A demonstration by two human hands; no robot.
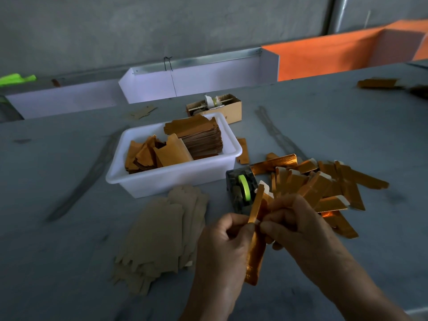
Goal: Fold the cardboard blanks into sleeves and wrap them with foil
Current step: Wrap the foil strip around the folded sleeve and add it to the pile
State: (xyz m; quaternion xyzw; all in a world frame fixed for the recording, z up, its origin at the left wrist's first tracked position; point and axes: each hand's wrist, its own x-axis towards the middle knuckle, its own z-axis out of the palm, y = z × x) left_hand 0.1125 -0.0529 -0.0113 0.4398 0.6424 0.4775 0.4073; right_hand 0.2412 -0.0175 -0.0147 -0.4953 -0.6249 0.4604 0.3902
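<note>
Both hands hold one gold-foil sleeve [255,249], a narrow folded piece standing nearly upright over the table's near middle. My left hand [223,246] grips it from the left with thumb and fingers. From the right, my right hand [298,225] pinches its upper part. A fanned stack of plain brown cardboard blanks [159,237] lies flat just left of my hands. To the right, a loose pile of finished foil sleeves [324,186] spreads over the table. A white tub [176,174] behind holds more gold blanks, some stacked, some loose.
A dark tape dispenser with a green roll [242,191] stands between the tub and the sleeve pile, just beyond my hands. A small cardboard box [217,107] sits behind the tub. White and orange bins [196,77] line the table's far edge. More gold pieces [377,83] lie far right.
</note>
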